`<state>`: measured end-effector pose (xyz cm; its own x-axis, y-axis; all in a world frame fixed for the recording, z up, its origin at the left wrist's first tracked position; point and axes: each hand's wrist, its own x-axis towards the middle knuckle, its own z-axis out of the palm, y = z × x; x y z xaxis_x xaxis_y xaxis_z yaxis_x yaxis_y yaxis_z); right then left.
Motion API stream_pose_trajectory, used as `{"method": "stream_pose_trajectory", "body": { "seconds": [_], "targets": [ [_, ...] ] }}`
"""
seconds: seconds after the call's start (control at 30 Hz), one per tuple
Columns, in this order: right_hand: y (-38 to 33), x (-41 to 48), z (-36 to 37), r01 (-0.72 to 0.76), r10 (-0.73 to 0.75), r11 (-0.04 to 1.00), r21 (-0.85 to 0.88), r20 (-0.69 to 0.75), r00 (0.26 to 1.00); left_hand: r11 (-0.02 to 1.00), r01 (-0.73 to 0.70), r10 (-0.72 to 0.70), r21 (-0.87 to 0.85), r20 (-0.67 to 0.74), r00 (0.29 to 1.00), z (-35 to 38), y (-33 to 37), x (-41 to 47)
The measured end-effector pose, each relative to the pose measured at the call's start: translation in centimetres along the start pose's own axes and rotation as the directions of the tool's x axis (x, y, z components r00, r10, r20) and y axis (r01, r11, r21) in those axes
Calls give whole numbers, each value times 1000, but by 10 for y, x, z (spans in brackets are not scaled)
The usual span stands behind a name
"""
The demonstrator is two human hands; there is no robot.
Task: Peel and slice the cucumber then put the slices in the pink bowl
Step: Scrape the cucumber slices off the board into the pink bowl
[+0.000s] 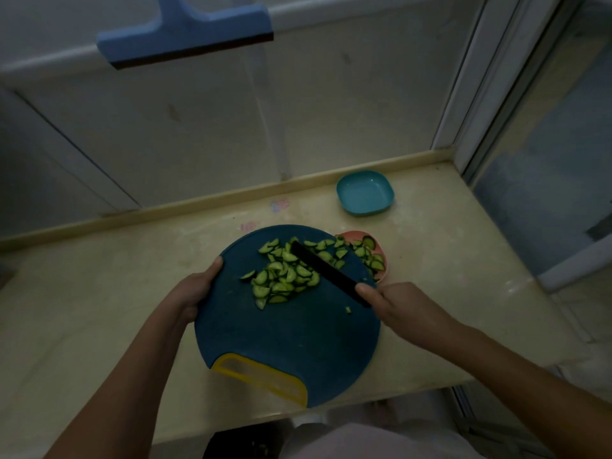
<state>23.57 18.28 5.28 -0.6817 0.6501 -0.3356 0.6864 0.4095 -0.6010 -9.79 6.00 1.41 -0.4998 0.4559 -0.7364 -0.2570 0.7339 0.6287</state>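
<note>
Cucumber slices (284, 276): we've got most of them heaped on the board, between the two hands and a bit past the fingertips. A looser trail runs off toward the far right, and a few already lie in the bowl.
Left hand (195, 293): gripping the board's left edge, thumb on top, fingers curled under where we can't see them.
Right hand (397, 306): closed around the near end of the knife, thumb lying along the top.
Knife (328, 271): all black, reaching forward and left from the right hand, its blade lying across the slices right at the heap.
Cutting board (284, 342): round, dark blue, with a yellow grip (261, 376) on the near edge, closer to us than either hand. We can't tell for sure if it's lifted or tilted.
Pink bowl (356, 233): just past the right hand, mostly hidden under the board's far right edge.
Teal bowl (364, 193): farther out beyond the right hand, well apart from the board.
Counter (99, 293): pale yellowish, under everything.
Squeegee (185, 34): blue, high on the wall, far beyond the left hand.
</note>
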Motion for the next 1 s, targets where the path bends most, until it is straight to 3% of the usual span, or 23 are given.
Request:
{"method": "stream_pose_trajectory", "body": {
  "seconds": [0.07, 0.17, 0.3, 0.63, 0.83, 1.0],
  "targets": [
    [-11, 5, 9, 74, -74, 997, -5, 50, 996, 1000, 4, -3, -11, 25, 1000, 7, 1, -2],
    [-22, 15, 13, 231, -207, 961, -150, 158, 965, 999, -1, 3, -36, 45, 999, 13, 1, -3],
    [-30, 25, 12, 322, -276, 913, -252, 202, 940, 1000, -26, 26, 0, 45, 999, 16, 6, -6],
    [4, 29, 4, 261, -239, 922, -287, 110, 965, 994, -81, 78, 69, 47, 996, 20, 1, -9],
    [15, 19, -13, 173, -137, 920, -350, 125, 983, 997, -68, 64, 45, 78, 995, 21, 3, -4],
    [29, 24, -24, 209, -174, 903, -374, 126, 977, 999, -46, 44, 21, 87, 995, 13, 3, 2]
  ]
}}
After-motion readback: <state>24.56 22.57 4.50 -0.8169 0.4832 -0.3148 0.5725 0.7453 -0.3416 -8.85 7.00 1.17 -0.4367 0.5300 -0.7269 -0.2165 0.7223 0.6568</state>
